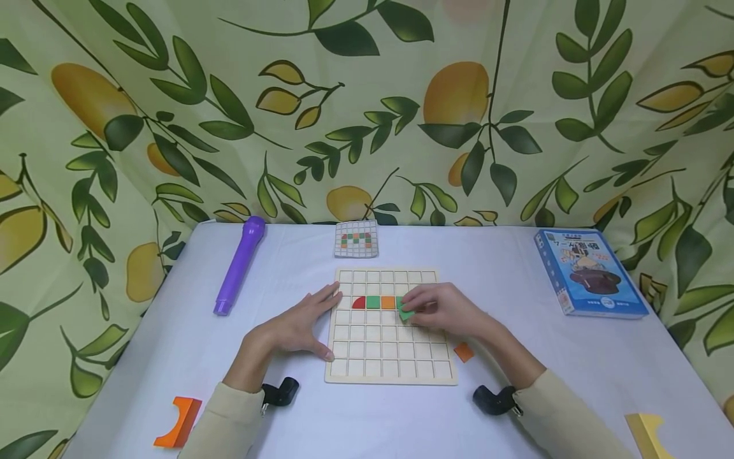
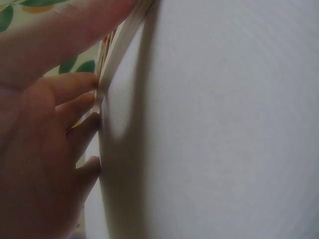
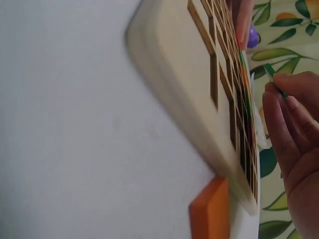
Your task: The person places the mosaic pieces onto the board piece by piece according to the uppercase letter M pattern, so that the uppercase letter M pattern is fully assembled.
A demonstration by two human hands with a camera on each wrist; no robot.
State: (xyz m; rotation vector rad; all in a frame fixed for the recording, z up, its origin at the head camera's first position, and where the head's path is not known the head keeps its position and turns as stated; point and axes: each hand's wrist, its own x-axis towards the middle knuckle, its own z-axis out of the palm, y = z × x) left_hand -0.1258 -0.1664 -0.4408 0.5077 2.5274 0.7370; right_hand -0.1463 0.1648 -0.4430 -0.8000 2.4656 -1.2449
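A pale wooden grid board (image 1: 395, 368) lies in the middle of the table. Set in one of its upper rows are a red rounded tile (image 1: 359, 303), a green square tile (image 1: 373, 302) and an orange square tile (image 1: 388, 302); another green piece shows beside them, partly hidden by fingers. My right hand (image 1: 441, 309) pinches a small green tile (image 3: 269, 72) over that row, and the right wrist view shows it tilted between thumb and fingertips. With fingers spread, my left hand (image 1: 298, 322) touches the board's left edge; its fingertips and thumb meet the wooden side.
A loose orange tile (image 1: 463, 352) lies right of the board. Behind it stands a small pattern card (image 1: 356, 240). A purple stick (image 1: 239, 266) is at left, a blue box (image 1: 590, 273) at right. Nearer are an orange notched block (image 1: 182, 424) and a yellow one (image 1: 648, 435).
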